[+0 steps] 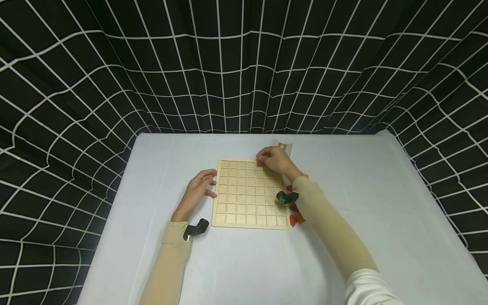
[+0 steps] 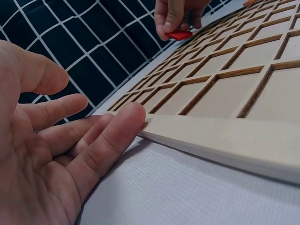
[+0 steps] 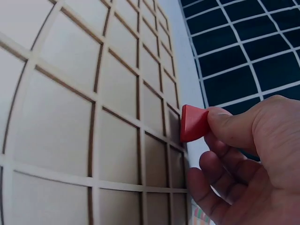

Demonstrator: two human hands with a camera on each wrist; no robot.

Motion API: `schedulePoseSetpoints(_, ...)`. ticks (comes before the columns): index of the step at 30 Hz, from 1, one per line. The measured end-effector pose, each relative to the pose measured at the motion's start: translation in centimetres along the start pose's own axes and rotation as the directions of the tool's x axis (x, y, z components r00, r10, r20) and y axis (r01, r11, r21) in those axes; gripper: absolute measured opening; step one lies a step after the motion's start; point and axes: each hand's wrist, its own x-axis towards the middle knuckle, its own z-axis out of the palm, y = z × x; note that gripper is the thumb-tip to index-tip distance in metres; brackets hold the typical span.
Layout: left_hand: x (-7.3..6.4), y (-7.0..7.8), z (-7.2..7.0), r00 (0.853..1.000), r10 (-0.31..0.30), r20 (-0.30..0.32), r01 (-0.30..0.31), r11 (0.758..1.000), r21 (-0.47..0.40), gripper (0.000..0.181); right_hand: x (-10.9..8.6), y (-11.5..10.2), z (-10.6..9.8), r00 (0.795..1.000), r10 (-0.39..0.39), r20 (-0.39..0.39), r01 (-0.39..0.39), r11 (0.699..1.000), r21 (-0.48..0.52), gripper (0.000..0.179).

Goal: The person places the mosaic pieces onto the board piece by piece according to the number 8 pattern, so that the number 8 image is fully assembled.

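A pale wooden board with a raised square grid lies on the white table. My right hand pinches a red tile between thumb and forefinger above the board's far edge, right of its middle. The tile has a pointed corner and a curved side in the right wrist view; in the left wrist view the red tile hangs just over the far rim. My left hand is at the board's left edge, fingers apart and loosely bent, with a fingertip touching the rim in the left wrist view.
Red tiles and orange tiles lie along the board's right side, partly hidden under my right forearm. A printed sheet lies behind my right hand. A black curtain with white grid lines surrounds the table.
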Motion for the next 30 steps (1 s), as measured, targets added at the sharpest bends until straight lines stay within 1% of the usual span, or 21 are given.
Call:
schedulePoseSetpoints(7,-0.1,0.0,0.1,1.0,0.007,0.002,-0.007,1.0,0.013,0.042,-0.2,0.1,0.3,0.999,0.005,0.042,-0.004,1.0,-0.012,0.021)
schedulePoseSetpoints(11,-0.1,0.0,0.1,1.0,0.012,-0.001,-0.012,1.0,0.014,0.042,-0.3,0.0,0.6,0.999,-0.007,0.049,0.008,1.0,-0.024,0.021)
schedulePoseSetpoints(14,-0.1,0.0,0.1,1.0,0.011,0.0,-0.011,1.0,0.01,0.042,-0.4,0.1,0.9,0.999,-0.002,0.054,0.004,1.0,-0.031,0.022)
schedulePoseSetpoints(19,-0.1,-0.1,0.1,1.0,0.005,0.0,-0.005,1.0,0.012,0.043,-0.6,0.1,1.4,0.999,0.018,0.034,-0.016,0.998,-0.064,0.022)
schedulePoseSetpoints(26,0.0,0.0,0.0,1.0,0.008,0.003,-0.008,1.0,0.022,0.043,-0.8,-0.1,1.5,1.0,0.003,0.016,-0.001,0.996,-0.092,0.015)
schedulePoseSetpoints(30,0.0,0.0,0.0,1.0,0.012,0.007,-0.012,0.999,0.03,0.043,-0.8,0.0,1.6,1.0,0.005,0.011,-0.004,0.996,-0.089,0.013)
